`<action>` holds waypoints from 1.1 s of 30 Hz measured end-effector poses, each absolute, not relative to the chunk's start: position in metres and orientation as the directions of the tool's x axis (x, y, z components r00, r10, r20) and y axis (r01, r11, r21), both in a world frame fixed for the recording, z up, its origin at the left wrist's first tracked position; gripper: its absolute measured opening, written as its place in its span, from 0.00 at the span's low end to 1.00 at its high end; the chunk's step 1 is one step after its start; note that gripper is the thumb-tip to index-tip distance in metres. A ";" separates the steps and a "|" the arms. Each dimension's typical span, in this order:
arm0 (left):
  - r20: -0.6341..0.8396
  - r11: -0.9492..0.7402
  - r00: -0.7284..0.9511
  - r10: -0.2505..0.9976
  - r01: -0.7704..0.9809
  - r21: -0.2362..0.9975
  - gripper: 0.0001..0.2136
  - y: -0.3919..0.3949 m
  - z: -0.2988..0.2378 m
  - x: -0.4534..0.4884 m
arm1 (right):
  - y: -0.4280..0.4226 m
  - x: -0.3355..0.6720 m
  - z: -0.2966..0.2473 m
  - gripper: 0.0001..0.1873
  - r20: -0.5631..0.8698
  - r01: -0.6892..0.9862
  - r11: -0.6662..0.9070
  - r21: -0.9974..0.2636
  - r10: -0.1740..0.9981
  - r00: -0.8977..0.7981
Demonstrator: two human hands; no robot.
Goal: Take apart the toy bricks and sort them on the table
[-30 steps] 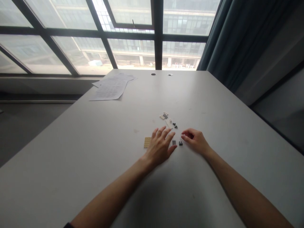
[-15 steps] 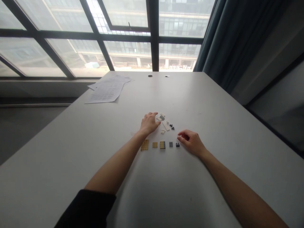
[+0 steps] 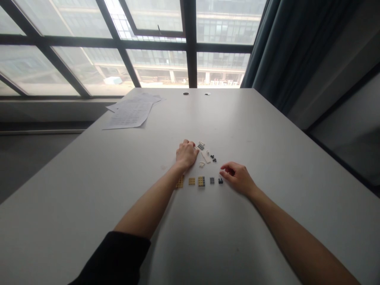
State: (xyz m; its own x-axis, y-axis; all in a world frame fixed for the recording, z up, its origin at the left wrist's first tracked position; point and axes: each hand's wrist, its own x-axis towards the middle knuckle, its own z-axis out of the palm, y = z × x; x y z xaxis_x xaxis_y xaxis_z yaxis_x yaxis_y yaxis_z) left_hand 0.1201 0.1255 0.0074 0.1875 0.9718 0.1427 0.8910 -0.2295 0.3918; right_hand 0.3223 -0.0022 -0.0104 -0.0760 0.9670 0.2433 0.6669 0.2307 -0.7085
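My left hand is at the left of a small pile of toy building bricks, its thumb and fingers closed on a white brick that is mostly hidden. A grey brick lies just right of the fingertips, by a long white plate. My right hand rests on the table with curled fingers, thumb and forefinger apart and nothing visible between them. Close to it is a black brick, ending a row with a dark grey brick, a tan-and-grey piece, a tan plate and a larger tan plate, partly behind my left forearm.
Small black pieces and a white piece lie between my hands. Printed papers lie at the far left of the white table. Windows stand beyond the table, with a curtain at the right.
My left hand's fingers have drawn in from spread to closed at the white brick. My right hand keeps its pose, and the view has shifted slightly.
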 end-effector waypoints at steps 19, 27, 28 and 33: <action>0.474 -0.596 0.368 0.800 0.400 0.696 0.12 -0.005 0.043 0.106 | -0.028 0.275 0.022 0.15 0.329 0.357 0.333 -0.873 0.942 -0.073; 0.324 -0.437 0.373 0.870 0.278 0.855 0.12 -0.004 0.049 0.103 | -0.028 0.279 0.029 0.14 0.287 0.298 0.292 -0.909 0.956 -0.064; 0.313 -0.424 0.378 0.871 0.259 0.868 0.13 -0.003 0.050 0.102 | -0.028 0.279 0.029 0.14 0.280 0.292 0.287 -0.912 0.958 -0.066; 0.298 -0.398 0.380 0.876 0.218 0.891 0.11 0.000 0.050 0.101 | -0.029 0.278 0.029 0.14 0.240 0.281 0.264 -0.922 0.964 -0.118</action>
State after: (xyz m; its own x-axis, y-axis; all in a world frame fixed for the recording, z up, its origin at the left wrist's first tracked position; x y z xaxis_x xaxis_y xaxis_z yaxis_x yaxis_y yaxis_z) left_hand 0.1006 0.0000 0.0502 0.3799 0.8756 0.2985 0.2182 -0.3984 0.8909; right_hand 0.2783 -0.0288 0.0288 -0.1176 0.9635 0.2403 0.2815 0.2644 -0.9224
